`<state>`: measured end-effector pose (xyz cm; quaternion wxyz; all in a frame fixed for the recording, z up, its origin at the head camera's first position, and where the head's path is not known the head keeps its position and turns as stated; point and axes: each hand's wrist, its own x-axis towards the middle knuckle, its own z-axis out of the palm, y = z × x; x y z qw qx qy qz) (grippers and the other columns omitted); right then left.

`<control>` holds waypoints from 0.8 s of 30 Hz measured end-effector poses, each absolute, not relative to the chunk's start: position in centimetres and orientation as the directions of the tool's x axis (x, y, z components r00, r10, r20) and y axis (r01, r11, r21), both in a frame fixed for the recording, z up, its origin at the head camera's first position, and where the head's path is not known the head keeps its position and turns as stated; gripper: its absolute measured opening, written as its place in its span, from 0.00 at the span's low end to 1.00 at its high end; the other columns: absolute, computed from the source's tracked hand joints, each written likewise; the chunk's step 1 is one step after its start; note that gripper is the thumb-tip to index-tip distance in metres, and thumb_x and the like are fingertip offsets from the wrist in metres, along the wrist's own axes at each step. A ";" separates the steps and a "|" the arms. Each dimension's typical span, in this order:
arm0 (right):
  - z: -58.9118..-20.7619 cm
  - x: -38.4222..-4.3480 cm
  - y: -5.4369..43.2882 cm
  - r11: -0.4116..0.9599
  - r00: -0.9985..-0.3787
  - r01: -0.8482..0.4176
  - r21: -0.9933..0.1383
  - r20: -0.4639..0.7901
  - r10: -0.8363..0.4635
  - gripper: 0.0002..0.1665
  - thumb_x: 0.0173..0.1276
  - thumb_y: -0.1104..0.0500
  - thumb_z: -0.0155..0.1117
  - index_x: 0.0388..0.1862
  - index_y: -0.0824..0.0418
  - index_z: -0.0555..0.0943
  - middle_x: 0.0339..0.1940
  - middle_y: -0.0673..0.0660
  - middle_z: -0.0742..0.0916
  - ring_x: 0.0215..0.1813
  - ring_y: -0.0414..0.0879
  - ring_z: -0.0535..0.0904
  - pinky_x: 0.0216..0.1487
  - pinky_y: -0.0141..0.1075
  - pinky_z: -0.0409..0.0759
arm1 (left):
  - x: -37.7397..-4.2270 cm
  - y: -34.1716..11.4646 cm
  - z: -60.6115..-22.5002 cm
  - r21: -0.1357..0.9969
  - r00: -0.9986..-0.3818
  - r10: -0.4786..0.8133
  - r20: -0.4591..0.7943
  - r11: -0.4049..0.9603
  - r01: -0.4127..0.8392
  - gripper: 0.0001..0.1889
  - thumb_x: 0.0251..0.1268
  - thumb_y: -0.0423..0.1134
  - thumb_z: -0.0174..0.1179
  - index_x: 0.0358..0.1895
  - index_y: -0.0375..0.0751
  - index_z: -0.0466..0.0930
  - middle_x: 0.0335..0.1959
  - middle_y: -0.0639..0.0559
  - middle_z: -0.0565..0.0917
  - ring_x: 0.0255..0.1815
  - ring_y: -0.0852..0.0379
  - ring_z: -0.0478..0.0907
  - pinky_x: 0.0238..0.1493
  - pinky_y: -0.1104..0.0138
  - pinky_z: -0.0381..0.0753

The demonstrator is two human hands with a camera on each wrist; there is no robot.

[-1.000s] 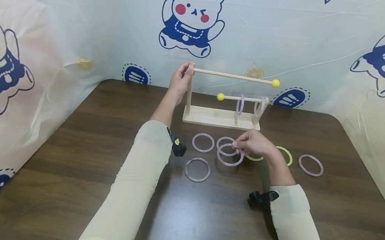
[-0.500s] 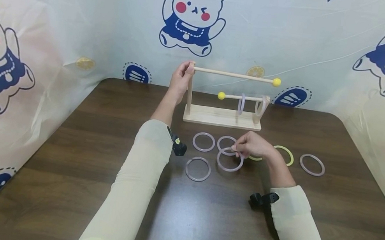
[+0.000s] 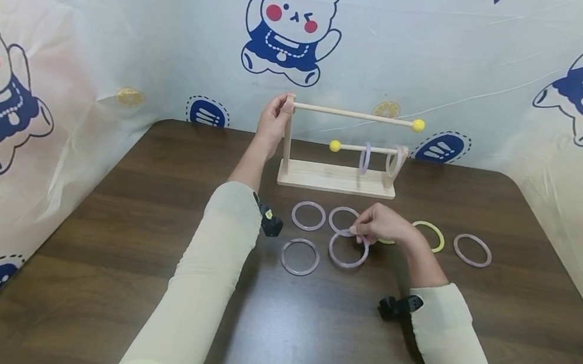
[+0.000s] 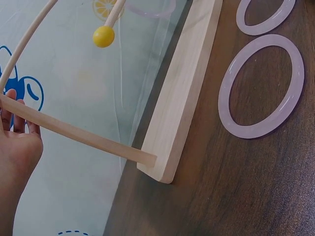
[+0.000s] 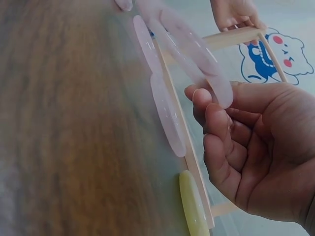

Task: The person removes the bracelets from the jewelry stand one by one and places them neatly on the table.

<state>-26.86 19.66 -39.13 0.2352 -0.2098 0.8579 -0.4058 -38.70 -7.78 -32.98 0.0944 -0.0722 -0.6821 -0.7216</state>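
Note:
My left hand (image 3: 272, 122) grips the top of the tall left post of a wooden ring stand (image 3: 337, 179). Between thumb and fingers, my right hand (image 3: 385, 224) pinches a pale purple ring (image 3: 347, 265) by its edge. In the right wrist view that ring (image 5: 221, 91) is tilted and raised off the table. It overlaps another purple ring (image 3: 339, 209) lying behind it. Two rings hang on the stand's lower rod (image 3: 354, 147), a purple one (image 3: 365, 159) and a paler one (image 3: 395, 161) by the short post. The upper rod (image 3: 352, 113) carries no ring.
On the brown table (image 3: 130, 248) lie a purple ring (image 3: 294, 221) and another purple ring (image 3: 298, 273) to the left. A yellow-green ring (image 3: 438, 230) lies partly behind my right hand, with a further purple ring (image 3: 484, 264) at right. A printed cloth (image 3: 178, 45) hangs behind.
My right hand has moved slightly down toward me, carrying the pinched purple ring nearer the table's front. My left hand stays on the post.

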 end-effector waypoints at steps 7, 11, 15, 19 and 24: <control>-39.4 -26.7 19.5 0.576 -0.794 -0.161 -0.802 -0.242 -0.558 0.09 0.62 0.67 0.61 0.30 0.74 0.83 0.16 0.54 0.81 0.18 0.39 0.74 0.22 0.30 0.74 | -38.7 -7.9 -32.9 0.972 -0.972 -0.043 0.232 -0.041 0.233 0.21 0.68 0.48 0.49 0.59 0.42 0.71 0.46 0.48 0.75 0.51 0.51 0.69 0.51 0.68 0.66; -39.3 -26.6 19.5 0.583 -0.789 -0.168 -0.795 -0.246 -0.563 0.08 0.62 0.67 0.61 0.30 0.73 0.83 0.16 0.54 0.82 0.18 0.40 0.74 0.23 0.31 0.75 | -38.6 -7.8 -32.9 0.973 -0.973 -0.040 0.227 -0.040 0.229 0.22 0.67 0.48 0.49 0.59 0.41 0.70 0.45 0.50 0.75 0.52 0.50 0.68 0.51 0.68 0.66; -39.4 -26.7 19.7 0.596 -0.786 -0.162 -0.787 -0.262 -0.560 0.09 0.61 0.65 0.62 0.29 0.72 0.83 0.17 0.55 0.82 0.18 0.40 0.75 0.23 0.32 0.76 | -38.7 -7.8 -32.9 0.973 -0.974 -0.041 0.225 -0.038 0.226 0.22 0.67 0.49 0.49 0.59 0.41 0.70 0.44 0.51 0.75 0.49 0.55 0.69 0.51 0.68 0.66; -39.3 -26.5 19.8 0.614 -0.790 -0.106 -0.782 -0.308 -0.530 0.09 0.59 0.63 0.65 0.27 0.71 0.84 0.17 0.56 0.83 0.18 0.41 0.76 0.23 0.34 0.77 | -38.6 -7.8 -32.9 0.973 -0.973 -0.042 0.226 -0.041 0.228 0.22 0.67 0.49 0.49 0.59 0.42 0.70 0.44 0.52 0.75 0.48 0.57 0.69 0.52 0.68 0.66; -39.1 -26.3 19.7 0.646 -0.802 -0.078 -0.759 -0.337 -0.493 0.09 0.57 0.62 0.68 0.27 0.70 0.84 0.18 0.56 0.84 0.20 0.42 0.78 0.25 0.36 0.78 | -38.6 -7.7 -32.9 0.972 -0.973 -0.046 0.228 -0.050 0.230 0.23 0.67 0.48 0.49 0.60 0.40 0.69 0.45 0.52 0.75 0.49 0.58 0.69 0.53 0.67 0.66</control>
